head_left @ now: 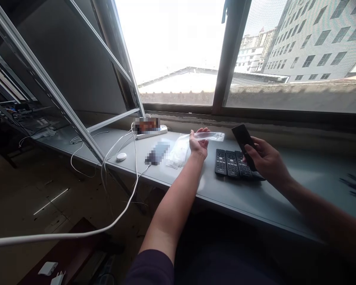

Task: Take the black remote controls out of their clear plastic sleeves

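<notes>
Setting: grey worktable [284,198] under a wide window [180,47]; grey multi-storey buildings outside, metal shelving frame at 9 o'clock.

Item 1. Left hand [198,144]: raised just above the table, fingers curled upward and pinching one end of a clear plastic sleeve [211,136].

Item 2. Clear plastic sleeve: narrow, transparent, slightly crinkled. It is held off the surface, its long axis running 9 to 3 o'clock and its free end pointing toward 3. Whether that end is open cannot be told.

Item 3. Right hand [265,160]: fingers wrapped round the lower half of a black remote [242,138], thumb lying on its face.

Item 4. Black remote: slim, dark, matte. It is held tilted, with the top end toward 11 o'clock and the long axis roughly 11 to 5. Its top end sits just at 3 o'clock of the sleeve's free end, near but apart. The right hand is the nearer to it; the left hand stands at 9 o'clock of it.

Item 5. Row of three remotes [230,163]: button faces up, side by side on the table, directly at 6 o'clock of the held one.

Item 6. Pile of clear sleeves [178,152]: flat on the table, at 9 o'clock of the left hand.

Item 7. White cable [121,213]: hangs off the table edge at 8 o'clock.
</notes>
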{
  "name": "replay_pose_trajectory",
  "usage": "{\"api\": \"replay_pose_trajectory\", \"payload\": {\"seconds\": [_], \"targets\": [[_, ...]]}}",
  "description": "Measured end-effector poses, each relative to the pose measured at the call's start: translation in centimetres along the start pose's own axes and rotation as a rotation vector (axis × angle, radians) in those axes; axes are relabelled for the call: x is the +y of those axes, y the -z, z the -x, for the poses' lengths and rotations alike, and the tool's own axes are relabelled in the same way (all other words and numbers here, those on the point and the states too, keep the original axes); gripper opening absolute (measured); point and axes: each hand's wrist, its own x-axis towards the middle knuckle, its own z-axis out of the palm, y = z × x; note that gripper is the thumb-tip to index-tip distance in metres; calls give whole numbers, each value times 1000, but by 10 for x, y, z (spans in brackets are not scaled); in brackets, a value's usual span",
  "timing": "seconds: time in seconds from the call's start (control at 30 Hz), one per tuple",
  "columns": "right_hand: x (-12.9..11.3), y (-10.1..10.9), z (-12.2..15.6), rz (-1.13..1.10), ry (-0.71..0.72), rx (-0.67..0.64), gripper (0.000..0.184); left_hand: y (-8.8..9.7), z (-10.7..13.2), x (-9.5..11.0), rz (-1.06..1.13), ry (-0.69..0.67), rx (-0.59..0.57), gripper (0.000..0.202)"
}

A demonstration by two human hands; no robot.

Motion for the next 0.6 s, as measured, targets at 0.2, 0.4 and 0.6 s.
{"api": "replay_pose_trajectory", "payload": {"seconds": [0.2,0.4,0.6], "targets": [[2,1,-1,-2,-64,-38,68,2,0,4,-12,-75,40,58],[-8,-1,2,4,-107,-64,66,3,-1,7,-12,-110,43,64],[-12,1,1,34,-106,-93,66,2,-2,11,-51,-107,14,61]]}}
